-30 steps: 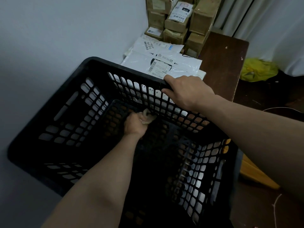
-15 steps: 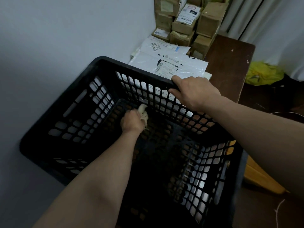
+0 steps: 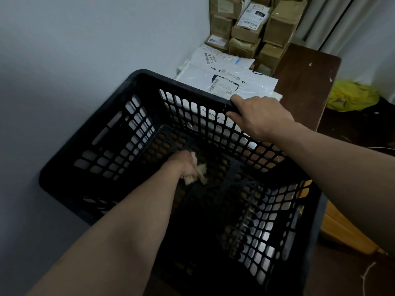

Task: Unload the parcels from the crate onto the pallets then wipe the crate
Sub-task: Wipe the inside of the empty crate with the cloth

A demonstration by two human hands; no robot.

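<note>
- The black plastic crate (image 3: pixel 183 87) fills the middle of the view, its open top turned toward the camera. Its left side is close against the pale wall (image 3: pixel 64 60).
- The crate's far rim is just beside the near edge of the dark brown desk (image 3: pixel 305 77). What the crate stands on cannot be made out.
- The left grip (image 3: pixel 188 165) reaches deep into the crate, fingers curled round a pale crumpled cloth (image 3: pixel 201 170). It holds the cloth down on the perforated bottom, toward the far side. The hand and cloth are slightly blurred.
- The right grip (image 3: pixel 260 118) clasps the crate's far rim near its right corner, with the fingers hooked over the outer side and the thumb along the edge.
- White mailer bags (image 3: pixel 235 82) with printed labels lie flat and overlapping at the desk's near left corner, touching the crate's far wall; parts of them show through its slots.
- Behind the bags, brown cardboard boxes (image 3: pixel 245 28) are stacked against the wall at the desk's far left, and one carries a white barcode label.
- A crumpled yellow bag (image 3: pixel 352 97) lies beyond the desk's right edge, low in the shadow.
- A light curtain (image 3: pixel 352 28) hangs behind the desk's far right corner.
- A pale wooden board (image 3: pixel 342 231) shows to the right of the crate, partly hidden by the right forearm.
</note>
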